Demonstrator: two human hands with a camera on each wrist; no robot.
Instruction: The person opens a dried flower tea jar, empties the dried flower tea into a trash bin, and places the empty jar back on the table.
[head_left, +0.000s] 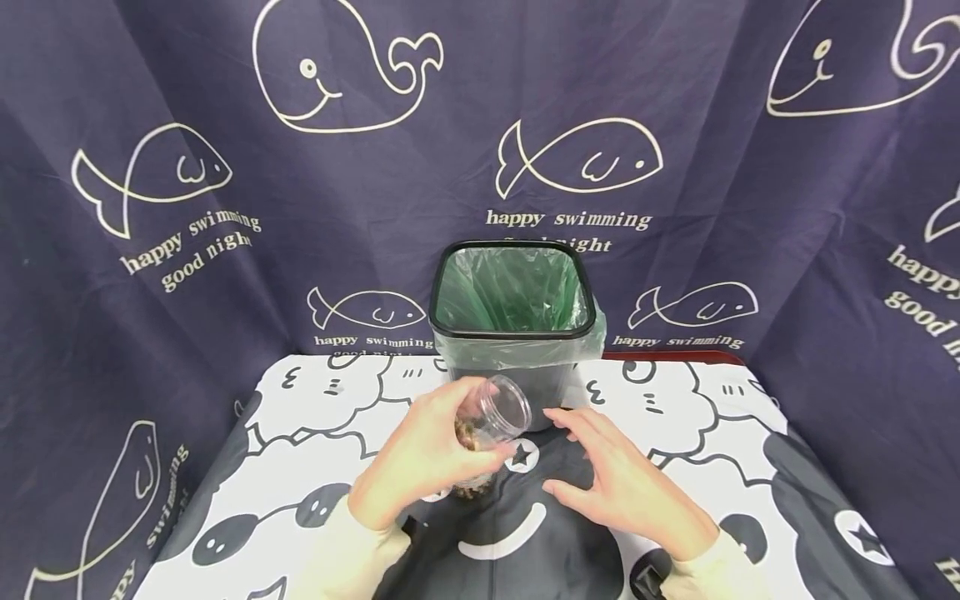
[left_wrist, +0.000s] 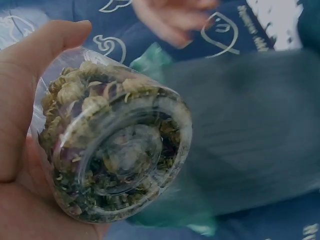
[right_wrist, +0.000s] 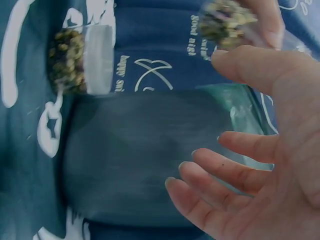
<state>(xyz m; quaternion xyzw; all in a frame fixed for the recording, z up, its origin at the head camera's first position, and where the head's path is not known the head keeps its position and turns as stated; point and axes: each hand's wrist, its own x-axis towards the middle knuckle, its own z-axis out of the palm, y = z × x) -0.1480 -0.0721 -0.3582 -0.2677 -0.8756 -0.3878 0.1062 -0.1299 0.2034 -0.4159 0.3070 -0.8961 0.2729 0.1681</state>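
My left hand [head_left: 420, 458] grips a clear plastic jar [head_left: 508, 407], its round mouth uncovered and tilted to the right. Small dried flower buds and leaf bits fill the jar's bottom in the left wrist view, with the thumb and fingers curled round its side. To the right, my right hand [head_left: 618, 487] is held apart from the jar, fingers spread and slightly bent, nothing between them. A second clear jar [right_wrist: 70, 60] of dried flowers, with a pale upper part, stands on the cloth; in the head view the left hand mostly hides it.
Just beyond the hands stands a grey trash bin [head_left: 517, 379] with a black rim and a green plastic liner [head_left: 517, 287]. A black-and-white patterned cloth [head_left: 315, 454] covers the table. Dark blue fabric [head_left: 390, 192] with fish drawings hangs behind and at both sides.
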